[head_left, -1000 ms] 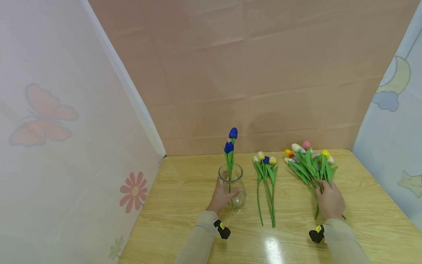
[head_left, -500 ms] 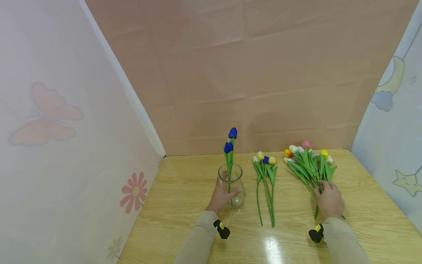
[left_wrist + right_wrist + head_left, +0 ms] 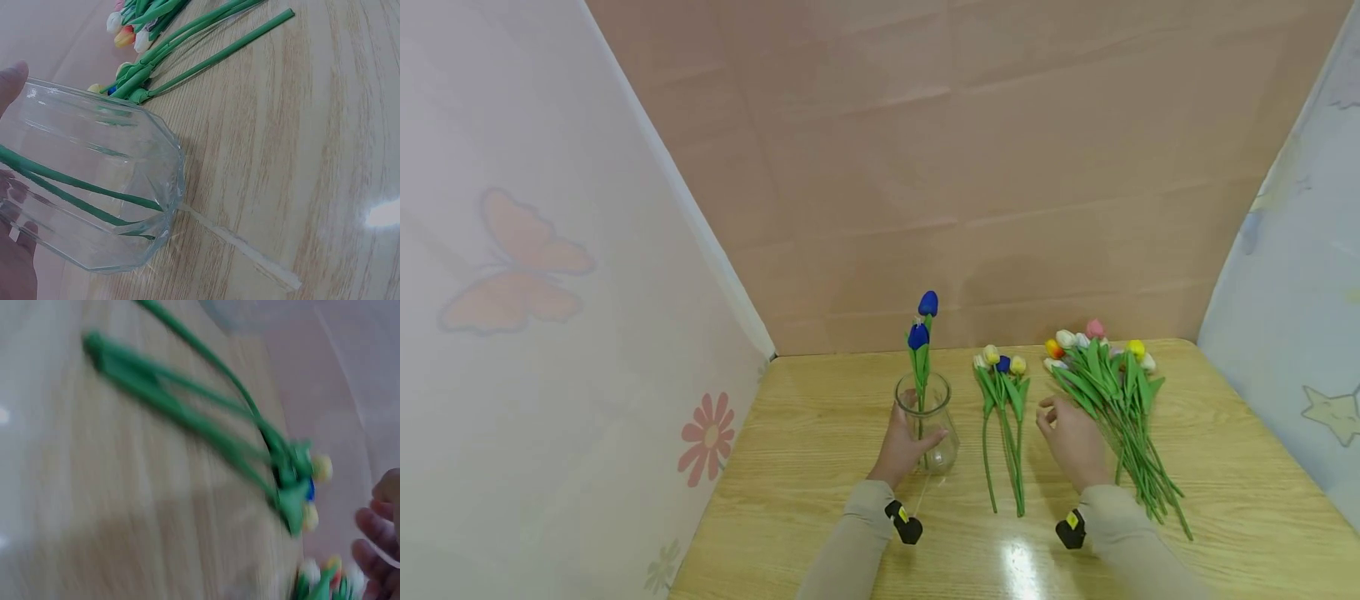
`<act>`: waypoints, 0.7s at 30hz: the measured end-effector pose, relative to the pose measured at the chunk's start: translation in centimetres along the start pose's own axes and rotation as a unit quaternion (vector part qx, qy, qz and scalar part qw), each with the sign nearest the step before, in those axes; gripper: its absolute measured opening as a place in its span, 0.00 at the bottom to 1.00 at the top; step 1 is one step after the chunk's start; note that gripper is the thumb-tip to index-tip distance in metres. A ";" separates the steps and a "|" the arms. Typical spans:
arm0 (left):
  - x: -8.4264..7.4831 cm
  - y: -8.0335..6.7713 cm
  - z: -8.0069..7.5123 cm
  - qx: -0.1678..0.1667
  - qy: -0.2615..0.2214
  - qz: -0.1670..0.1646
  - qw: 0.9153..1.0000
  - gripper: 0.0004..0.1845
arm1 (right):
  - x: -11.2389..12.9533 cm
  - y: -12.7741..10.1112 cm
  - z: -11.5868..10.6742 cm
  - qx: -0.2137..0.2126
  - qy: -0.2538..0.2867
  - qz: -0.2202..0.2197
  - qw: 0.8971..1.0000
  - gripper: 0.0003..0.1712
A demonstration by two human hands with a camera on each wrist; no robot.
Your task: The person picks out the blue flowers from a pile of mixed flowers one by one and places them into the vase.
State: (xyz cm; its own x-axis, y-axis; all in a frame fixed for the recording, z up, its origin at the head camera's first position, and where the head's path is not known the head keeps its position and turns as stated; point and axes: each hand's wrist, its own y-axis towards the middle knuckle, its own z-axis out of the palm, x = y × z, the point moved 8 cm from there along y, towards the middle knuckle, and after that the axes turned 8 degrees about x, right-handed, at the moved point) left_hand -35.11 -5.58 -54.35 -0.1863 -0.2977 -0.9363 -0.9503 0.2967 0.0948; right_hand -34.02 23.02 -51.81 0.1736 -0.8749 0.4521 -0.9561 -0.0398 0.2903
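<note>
My left hand [image 3: 904,446] grips the side of a clear glass vase [image 3: 942,454], thumb at its front and fingers behind. Two blue tulips [image 3: 918,337] stand in the vase, and their green stems [image 3: 81,203] reach its base in the left wrist view. My right hand [image 3: 1075,440] is over the table between two groups of flowers, its fingers loosely bent with nothing between them. Left of it lies a small group of cream, yellow and blue tulips [image 3: 1003,392]. A larger mixed bunch of tulips [image 3: 1108,383] lies to its right. The right wrist view is blurred.
The wood-grain table [image 3: 820,433] meets a brown backdrop [image 3: 865,208] at the back. Patterned pale sheets hang on the left [image 3: 587,375] and right. A whitish strip [image 3: 244,250] runs along the tabletop from the vase's base.
My right hand has left the large mixed bunch and moved left toward the small group, uncovering the bunch's stems. The left hand and vase stay in place.
</note>
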 end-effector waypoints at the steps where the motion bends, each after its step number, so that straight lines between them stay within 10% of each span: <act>1: 0.0 0.0 0.0 0.001 0.000 -0.001 1.000 0.48 | 0.7 0.0 1.1 0.037 0.004 0.003 0.999 0.13; 10: 0.2 0.0 0.2 0.002 0.006 -0.003 1.000 0.47 | 3.5 -1.3 7.4 0.177 -0.027 0.055 0.982 0.28; 21: -0.1 0.2 0.0 0.001 0.002 0.020 1.000 0.48 | 4.3 -0.7 5.4 0.041 -0.016 0.015 0.999 0.22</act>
State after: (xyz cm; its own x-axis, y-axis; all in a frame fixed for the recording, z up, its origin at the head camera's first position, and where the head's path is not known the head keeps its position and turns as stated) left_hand -35.27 -5.51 -54.27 -0.2257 -0.2895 -0.9302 -0.9414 0.3105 0.1318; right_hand -33.86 16.66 -54.66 0.1380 -0.8909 0.4327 -0.9773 -0.0516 0.2056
